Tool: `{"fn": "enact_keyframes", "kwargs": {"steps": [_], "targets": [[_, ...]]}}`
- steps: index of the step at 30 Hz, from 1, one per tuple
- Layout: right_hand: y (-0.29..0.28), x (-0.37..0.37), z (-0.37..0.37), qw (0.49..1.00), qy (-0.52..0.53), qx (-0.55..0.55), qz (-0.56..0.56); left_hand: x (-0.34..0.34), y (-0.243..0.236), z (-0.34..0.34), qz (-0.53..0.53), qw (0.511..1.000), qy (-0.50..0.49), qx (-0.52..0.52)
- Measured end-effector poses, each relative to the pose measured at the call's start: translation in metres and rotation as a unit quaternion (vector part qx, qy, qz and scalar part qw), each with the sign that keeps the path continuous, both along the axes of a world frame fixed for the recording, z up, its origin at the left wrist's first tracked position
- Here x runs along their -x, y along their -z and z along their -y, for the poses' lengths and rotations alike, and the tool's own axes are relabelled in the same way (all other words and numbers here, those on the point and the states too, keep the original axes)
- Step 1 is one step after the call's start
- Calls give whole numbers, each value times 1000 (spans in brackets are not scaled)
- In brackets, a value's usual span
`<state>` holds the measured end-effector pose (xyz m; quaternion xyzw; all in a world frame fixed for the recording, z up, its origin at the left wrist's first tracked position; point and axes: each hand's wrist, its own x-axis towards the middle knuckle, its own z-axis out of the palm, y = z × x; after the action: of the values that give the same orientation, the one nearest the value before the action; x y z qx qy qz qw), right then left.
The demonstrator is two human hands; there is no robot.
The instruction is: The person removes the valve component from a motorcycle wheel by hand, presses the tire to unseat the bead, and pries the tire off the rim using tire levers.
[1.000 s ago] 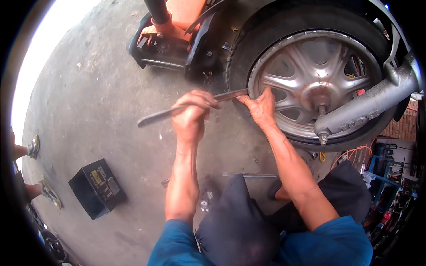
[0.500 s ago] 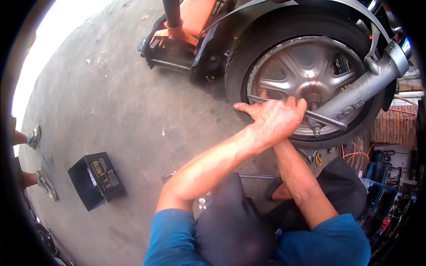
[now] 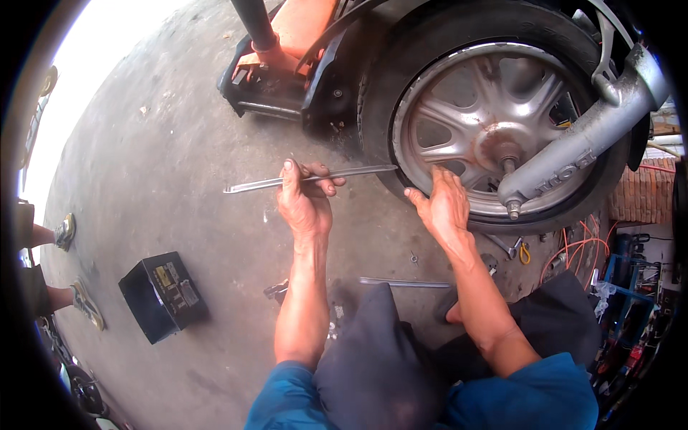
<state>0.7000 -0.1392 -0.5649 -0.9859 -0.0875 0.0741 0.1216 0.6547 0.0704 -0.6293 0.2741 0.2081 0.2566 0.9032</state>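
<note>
A steel tyre lever (image 3: 369, 170) lies across the fingers of my left hand (image 3: 308, 199), above the floor left of the wheel. Its right end comes near the tyre (image 3: 383, 93); the left end sticks out past my thumb. My right hand (image 3: 446, 206), fingers spread, is at the lower left rim of the silver spoked wheel (image 3: 473, 122) and holds nothing. A grey fork leg (image 3: 573, 163) slants down to the wheel's axle. A second tyre lever (image 3: 405, 283) rests on the floor by my knees.
An orange and black floor jack (image 3: 294, 86) stands left of the tyre. An open black box (image 3: 163, 297) sits on the floor at left, near another person's shoes (image 3: 86, 304). Wrenches (image 3: 505, 246), an orange hose (image 3: 573, 247) and a blue tool rack (image 3: 627, 276) are at right.
My hands were together over the lever laid across the rim. Now my left hand has drawn back left with the lever, and my right hand is apart at the rim. The view shifted slightly.
</note>
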Motion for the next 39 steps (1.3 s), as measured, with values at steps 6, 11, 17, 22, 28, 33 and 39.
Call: {"fn": "enact_keyframes", "kwargs": {"steps": [6,11,17,22,28,33,39], "targets": [[1,-29,-30,978,-73,-62,186,6,7,2,39,998,8,50],[9,-44,-39,997,2,-63,39,19,17,-2,23,998,36,54],[12,-53,-38,980,62,-157,-106,22,49,-1,77,980,113,141],[26,-51,-40,986,63,-150,-35,8,123,4,109,947,159,257],[28,-51,-47,989,83,-120,-36,-29,96,-4,161,935,178,259],[40,-51,-33,991,79,-112,-3,-20,25,8,163,968,149,-122],[46,-56,-39,992,45,-101,54,-1,-49,31,131,866,62,-479]]}}
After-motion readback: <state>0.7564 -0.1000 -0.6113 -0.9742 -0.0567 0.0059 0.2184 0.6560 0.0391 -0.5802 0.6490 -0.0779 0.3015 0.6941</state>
